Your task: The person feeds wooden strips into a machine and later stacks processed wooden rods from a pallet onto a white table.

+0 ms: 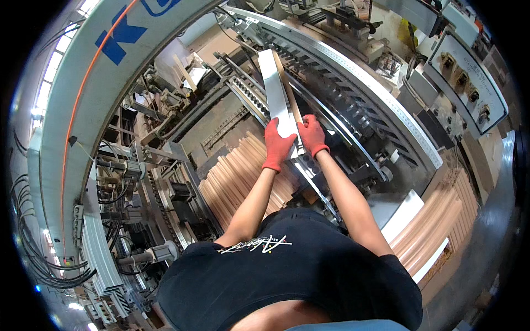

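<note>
Both my hands wear red gloves and are close together in front of me over the machine. Fingers and thumb of my left hand [280,146] close around the near part of a long pale flat strip [274,83]. My right hand [312,135] is closed at the near end of a narrow wooden strip [288,88], which lies along the pale strip's right edge. Both strips point away from me, across the machine's rails. The undersides of the strips and some of my fingertips are hidden.
Below my left forearm lies a stack of wooden strips [234,179]; another stack [430,226] is at my right. A curved-looking metal rail [381,85] runs beyond my hands. A control box [469,83] with knobs stands at far right, and a large grey machine frame [61,121] at left.
</note>
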`<move>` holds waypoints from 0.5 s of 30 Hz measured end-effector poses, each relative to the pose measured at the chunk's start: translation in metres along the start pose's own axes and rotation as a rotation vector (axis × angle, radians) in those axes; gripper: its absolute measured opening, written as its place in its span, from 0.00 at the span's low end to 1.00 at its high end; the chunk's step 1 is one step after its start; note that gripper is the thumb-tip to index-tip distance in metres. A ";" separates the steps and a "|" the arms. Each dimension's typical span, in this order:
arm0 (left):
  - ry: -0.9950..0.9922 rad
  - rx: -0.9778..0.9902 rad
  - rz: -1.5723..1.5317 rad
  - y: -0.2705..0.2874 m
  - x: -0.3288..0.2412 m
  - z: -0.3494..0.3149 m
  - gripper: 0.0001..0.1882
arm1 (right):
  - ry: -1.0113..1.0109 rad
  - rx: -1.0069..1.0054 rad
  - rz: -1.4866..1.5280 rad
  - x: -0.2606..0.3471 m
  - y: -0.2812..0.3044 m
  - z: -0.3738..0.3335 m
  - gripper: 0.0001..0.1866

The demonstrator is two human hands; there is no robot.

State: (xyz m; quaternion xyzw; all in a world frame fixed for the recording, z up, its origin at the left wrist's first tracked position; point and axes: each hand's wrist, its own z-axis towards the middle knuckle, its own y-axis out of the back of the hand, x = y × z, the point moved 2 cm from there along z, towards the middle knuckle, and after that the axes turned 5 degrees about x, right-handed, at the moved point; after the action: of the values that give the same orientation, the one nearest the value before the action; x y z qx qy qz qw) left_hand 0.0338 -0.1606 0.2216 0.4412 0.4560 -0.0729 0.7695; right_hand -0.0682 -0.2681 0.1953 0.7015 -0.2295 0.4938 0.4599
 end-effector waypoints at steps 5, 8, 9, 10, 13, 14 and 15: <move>0.015 0.050 0.034 0.009 -0.012 -0.010 0.43 | 0.007 0.012 0.042 -0.009 -0.001 0.026 0.23; -0.008 0.028 0.040 0.012 -0.016 -0.012 0.43 | -0.055 -0.047 -0.090 -0.011 0.016 0.018 0.20; -0.008 0.010 0.045 0.013 -0.013 -0.011 0.43 | -0.042 -0.034 -0.133 -0.006 0.023 0.004 0.20; -0.023 0.017 0.060 0.010 -0.017 -0.010 0.43 | -0.058 0.050 0.053 -0.019 0.033 0.000 0.20; -0.038 0.009 0.104 0.007 -0.010 -0.008 0.43 | -0.076 0.118 0.212 -0.003 0.063 -0.068 0.20; -0.045 0.002 0.109 0.003 -0.010 -0.006 0.43 | 0.081 0.035 -0.007 0.000 0.074 -0.088 0.20; -0.051 -0.006 0.114 0.000 -0.009 -0.005 0.42 | 0.202 -0.051 -0.213 -0.022 0.071 -0.092 0.21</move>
State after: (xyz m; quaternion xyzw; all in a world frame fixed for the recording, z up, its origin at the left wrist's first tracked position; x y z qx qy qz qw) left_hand 0.0255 -0.1600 0.2272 0.4620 0.4108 -0.0388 0.7850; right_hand -0.1770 -0.2246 0.2131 0.6568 -0.1186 0.5042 0.5480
